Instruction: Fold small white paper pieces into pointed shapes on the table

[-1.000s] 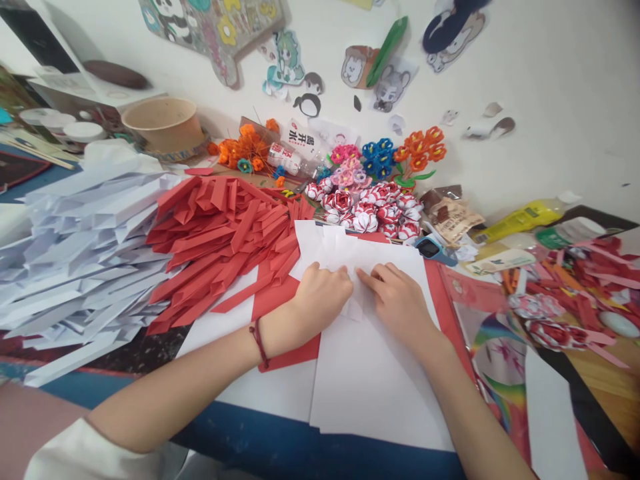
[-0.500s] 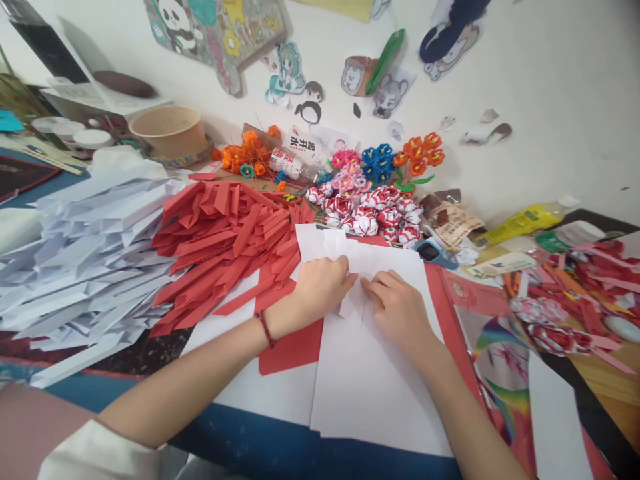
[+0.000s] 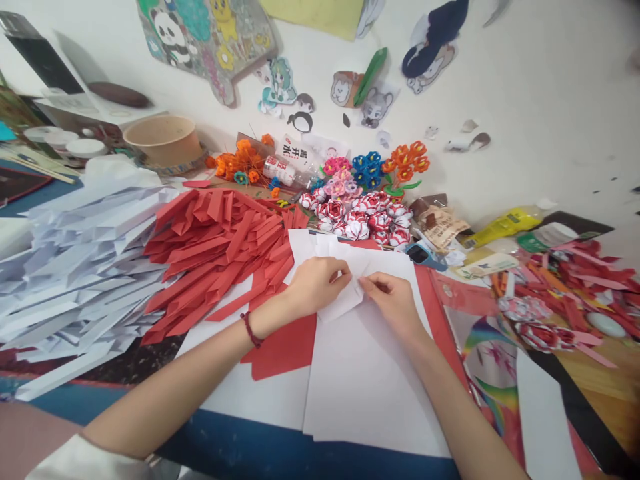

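Note:
Both hands are over white paper sheets [image 3: 370, 380] at the middle of the table. A small white paper piece [image 3: 343, 305] lies between them, slanted over the sheets. My left hand [image 3: 320, 281] is closed on this piece, its thumb and forefinger curled together near the upper edge. Opposite it, my right hand [image 3: 393, 297] pinches the piece's right corner between thumb and fingertips. Other small white slips [image 3: 303, 245] lie just beyond my left hand. Folded red paper strips [image 3: 220, 240] are heaped to the left.
Folded white strips [image 3: 95, 253] fill the far left beside a round tub [image 3: 163, 137]. Red-and-white paper flowers [image 3: 360, 217] stand behind the sheets. A yellow bottle [image 3: 505, 225] and red scraps [image 3: 590, 280] are at the right.
The small paper piece has turned and shows more clearly between the hands. My right hand's fingers have shifted to its corner. The whole view has moved slightly.

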